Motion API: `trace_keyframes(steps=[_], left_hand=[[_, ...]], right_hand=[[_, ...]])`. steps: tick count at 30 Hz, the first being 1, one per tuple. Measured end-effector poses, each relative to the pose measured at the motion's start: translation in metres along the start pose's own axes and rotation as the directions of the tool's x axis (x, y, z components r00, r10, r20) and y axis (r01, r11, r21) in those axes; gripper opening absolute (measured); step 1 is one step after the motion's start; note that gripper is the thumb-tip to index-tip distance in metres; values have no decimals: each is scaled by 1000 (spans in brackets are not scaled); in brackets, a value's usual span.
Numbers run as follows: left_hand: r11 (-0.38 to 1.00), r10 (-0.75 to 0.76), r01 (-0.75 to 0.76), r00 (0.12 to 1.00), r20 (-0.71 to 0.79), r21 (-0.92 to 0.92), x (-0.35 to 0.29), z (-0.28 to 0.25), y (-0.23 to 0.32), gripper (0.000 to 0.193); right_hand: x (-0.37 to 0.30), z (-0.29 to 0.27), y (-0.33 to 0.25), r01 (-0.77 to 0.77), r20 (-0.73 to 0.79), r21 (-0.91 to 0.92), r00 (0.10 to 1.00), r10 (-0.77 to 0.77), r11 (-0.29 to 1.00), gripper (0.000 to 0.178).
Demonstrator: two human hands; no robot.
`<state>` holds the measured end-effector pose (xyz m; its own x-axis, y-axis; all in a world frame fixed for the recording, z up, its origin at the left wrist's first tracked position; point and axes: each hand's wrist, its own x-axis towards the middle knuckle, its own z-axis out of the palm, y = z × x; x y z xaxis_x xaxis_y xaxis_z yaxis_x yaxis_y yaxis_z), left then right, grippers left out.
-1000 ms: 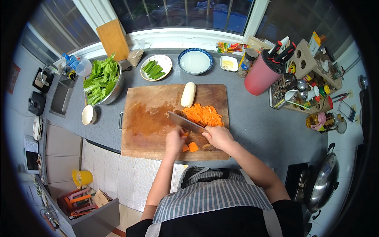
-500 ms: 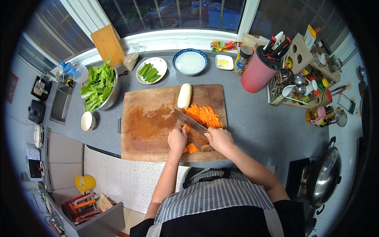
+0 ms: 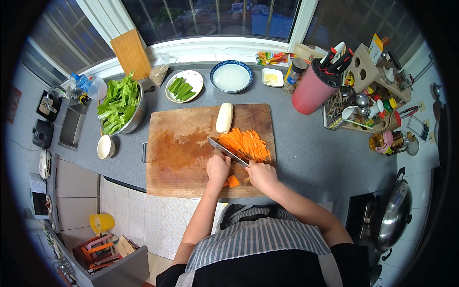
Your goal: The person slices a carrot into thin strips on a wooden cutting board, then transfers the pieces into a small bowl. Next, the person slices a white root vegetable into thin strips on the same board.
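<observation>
A wooden cutting board [image 3: 179, 184] lies in front of me. My right hand [image 3: 262, 176] is wrapped round the handle of a kitchen knife [image 3: 228, 152], its wide blade slanting up to the left. My left hand [image 3: 218, 168] is closed, fingers curled down beside the blade over a carrot piece that is mostly hidden. Shredded carrot [image 3: 246, 142] is heaped just beyond the knife. Chunks of carrot [image 3: 233, 181] rest near my left wrist. Farther back on the board lies a pale, peeled, thick cylindrical vegetable [image 3: 224, 117].
Along the back stand a metal bowl of leafy greens [image 3: 117, 103], a plate of cut green stalks [image 3: 192, 97], a blue-rimmed bowl [image 3: 212, 71], a small dish of minced bits [image 3: 272, 77] and a red knife block [image 3: 311, 95]. A lidded wok [image 3: 394, 215] is at right, a small cup [image 3: 106, 146] at left.
The knife blade has shifted slightly toward me and lies flatter across the view. My left hand has moved a little to the right, and the carrot at its fingertips has become hidden.
</observation>
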<state>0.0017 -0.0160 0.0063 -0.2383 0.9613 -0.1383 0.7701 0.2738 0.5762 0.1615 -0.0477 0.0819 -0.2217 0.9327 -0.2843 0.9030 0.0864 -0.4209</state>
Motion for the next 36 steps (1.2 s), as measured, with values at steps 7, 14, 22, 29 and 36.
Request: trace_keyframes(steps=[7,14,22,29,36], left_hand=[[999,49,-49,999,-11,-23,-1,-1,-3,24],[1000,19,-19,1000,15,-25,0,-3,-2,22],[997,32,-31,999,10,-76,-4,-3,-8,21],[990,-45,53,997,62,-134,-2,1,-13,21],[959,-114,159,974,198,-233,0,-4,-14,19]], right_hand=[[9,8,1,51,-87,39,995,-47,998,25],[9,5,-2,37,-38,32,999,-36,999,26],[1,1,2,57,-25,56,998,-56,997,26],[9,-1,-4,62,-21,27,998,-62,998,26],[9,2,0,47,-1,38,999,-47,998,26]])
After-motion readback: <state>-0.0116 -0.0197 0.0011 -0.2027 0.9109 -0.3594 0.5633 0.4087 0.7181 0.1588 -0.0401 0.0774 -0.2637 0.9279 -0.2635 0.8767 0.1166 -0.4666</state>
